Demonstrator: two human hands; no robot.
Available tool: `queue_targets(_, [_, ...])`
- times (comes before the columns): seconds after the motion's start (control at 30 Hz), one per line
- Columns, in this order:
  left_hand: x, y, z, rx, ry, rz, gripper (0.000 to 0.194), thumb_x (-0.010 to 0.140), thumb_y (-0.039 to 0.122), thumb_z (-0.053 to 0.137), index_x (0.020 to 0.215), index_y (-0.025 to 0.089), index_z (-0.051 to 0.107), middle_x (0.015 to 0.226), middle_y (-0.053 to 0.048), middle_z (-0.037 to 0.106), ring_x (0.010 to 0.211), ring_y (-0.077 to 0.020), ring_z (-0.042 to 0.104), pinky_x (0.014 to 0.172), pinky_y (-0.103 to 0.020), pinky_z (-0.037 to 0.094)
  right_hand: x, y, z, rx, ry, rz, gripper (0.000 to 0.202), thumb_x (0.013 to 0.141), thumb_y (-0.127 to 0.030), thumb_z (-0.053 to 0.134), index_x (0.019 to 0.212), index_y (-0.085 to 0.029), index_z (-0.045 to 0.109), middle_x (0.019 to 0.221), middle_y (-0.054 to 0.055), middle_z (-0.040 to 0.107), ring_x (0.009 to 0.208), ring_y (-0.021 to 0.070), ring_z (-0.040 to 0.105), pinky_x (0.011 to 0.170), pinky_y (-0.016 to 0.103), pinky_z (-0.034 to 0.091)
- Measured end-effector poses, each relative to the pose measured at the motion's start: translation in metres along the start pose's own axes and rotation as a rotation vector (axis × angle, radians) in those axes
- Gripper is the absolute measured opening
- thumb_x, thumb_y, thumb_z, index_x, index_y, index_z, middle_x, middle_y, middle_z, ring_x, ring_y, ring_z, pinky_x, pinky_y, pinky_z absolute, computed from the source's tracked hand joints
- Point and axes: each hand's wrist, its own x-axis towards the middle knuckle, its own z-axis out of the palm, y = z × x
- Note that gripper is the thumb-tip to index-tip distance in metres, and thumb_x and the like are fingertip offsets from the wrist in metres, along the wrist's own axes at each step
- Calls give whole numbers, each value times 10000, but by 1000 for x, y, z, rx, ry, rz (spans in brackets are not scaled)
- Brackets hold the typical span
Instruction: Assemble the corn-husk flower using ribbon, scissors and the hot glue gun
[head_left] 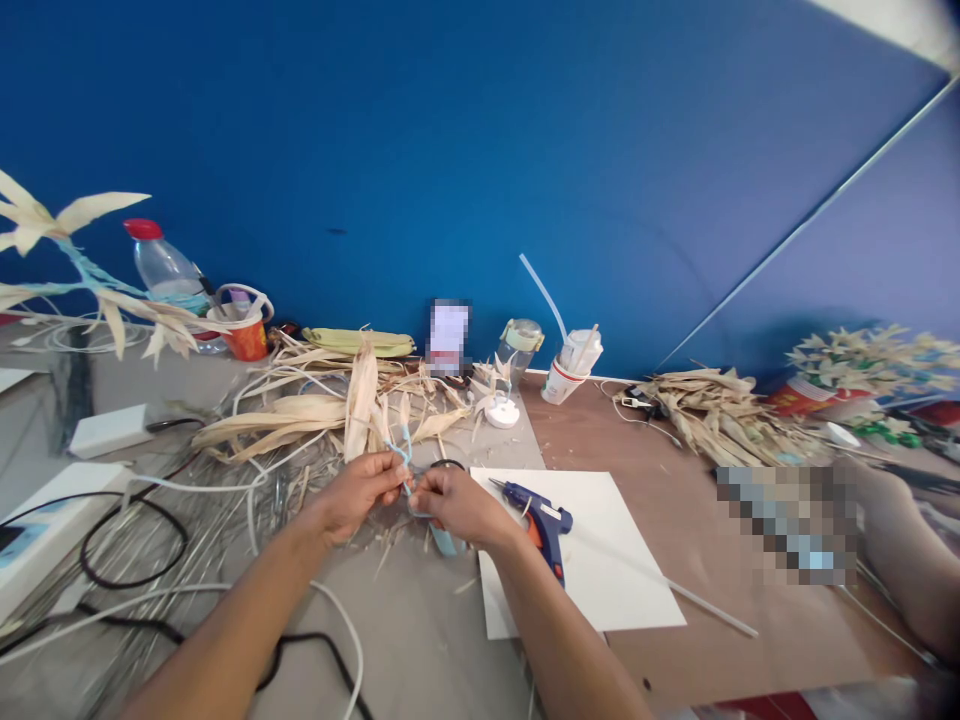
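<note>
While dried husks (285, 416) crowd behind the blue stem (406, 456), cables (191, 486) sprawl nearby

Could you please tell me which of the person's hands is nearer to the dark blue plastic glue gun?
Right: the right hand is just left of the glue gun, while the left hand is farther off to its left.

the left hand (364, 492) and right hand (450, 503) met at a thin blue stem (406, 446), fingertips pinching it above the gray table (409, 645). dried husks (281, 415) lay just beyond. to the right, 1 glue gun (541, 520) rested on white paper (611, 590), and a paper cup (559, 386) stood near the blue wall (375, 130).
</note>
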Motion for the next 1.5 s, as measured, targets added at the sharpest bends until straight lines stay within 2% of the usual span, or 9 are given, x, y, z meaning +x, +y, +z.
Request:
queue_targets(0.27, [-1, 1, -2, 12, -42, -39, 291, 702, 422, 665, 682, 135, 620, 490, 31, 470, 483, -91, 386, 507, -219, 274, 0, 3, -2, 15, -36, -45, 159, 720, -228, 560, 609, -181, 457, 496, -81, 372, 462, 70, 325, 467, 199, 258])
queue_targets(0.47, [0, -4, -5, 183, -26, -39, 341, 730, 478, 615, 686, 139, 620, 491, 14, 506, 482, -109, 419, 508, -233, 289, -7, -7, 4, -376, 178, -55, 139, 711, -161, 574, 597, -175, 496, 594, -18, 515, 562, 106, 438, 542, 226, 289])
queue_targets(0.63, [2, -6, -3, 165, 37, -58, 371, 725, 503, 610, 614, 154, 547, 450, 36, 462, 436, -88, 368, 466, -222, 247, -8, -8, 12, -551, 269, -230, 117, 751, -148, 535, 636, -170, 523, 676, 38, 557, 626, 138, 475, 586, 250, 308])
queue_targets(0.8, [-1, 2, 2, -58, 1, -10, 338, 732, 453, 636, 625, 140, 563, 519, 23, 485, 461, -70, 360, 465, -205, 252, -6, -8, 9, -201, 154, -233, 147, 754, -142, 483, 611, -176, 482, 585, -27, 466, 554, 105, 420, 554, 227, 313])
queue_targets(0.93, [-5, 9, 6, -309, -137, 19, 241, 740, 366, 662, 791, 132, 641, 657, 2, 526, 507, -65, 387, 541, -212, 346, -4, -5, 0, 253, 37, -185, 165, 744, -270, 529, 619, -178, 476, 547, -50, 452, 498, 85, 400, 510, 215, 324])
queue_targets(1.03, [-6, 8, 8, -383, -144, -19, 230, 696, 281, 715, 851, 121, 660, 564, 29, 468, 491, -64, 370, 549, -206, 360, -1, -2, -1, 426, -33, -157, 237, 686, -350, 608, 595, -172, 482, 526, -50, 470, 476, 74, 396, 491, 208, 323])
queue_targets(1.13, [-5, 5, 6, -412, -98, -18, 191, 679, 248, 729, 788, 108, 658, 536, 32, 456, 497, -66, 385, 542, -192, 362, 1, -1, 4, 446, -50, -138, 242, 651, -349, 644, 585, -165, 499, 507, -55, 465, 461, 67, 398, 483, 201, 319])
queue_targets(1.33, [-3, 5, 4, -361, -44, 18, 165, 723, 266, 692, 760, 120, 624, 658, 10, 571, 454, -24, 370, 546, -179, 362, 0, -4, 10, 278, 101, -79, 160, 713, -217, 573, 592, -178, 475, 451, -66, 458, 408, 66, 383, 442, 196, 293])
queue_targets(1.5, [-3, 4, 6, -220, -7, 54, 208, 754, 316, 652, 723, 123, 582, 649, 21, 553, 452, -25, 338, 504, -179, 304, 2, -3, 8, 233, 5, -56, 214, 759, -212, 543, 571, -181, 446, 428, -68, 448, 398, 64, 370, 438, 195, 275])
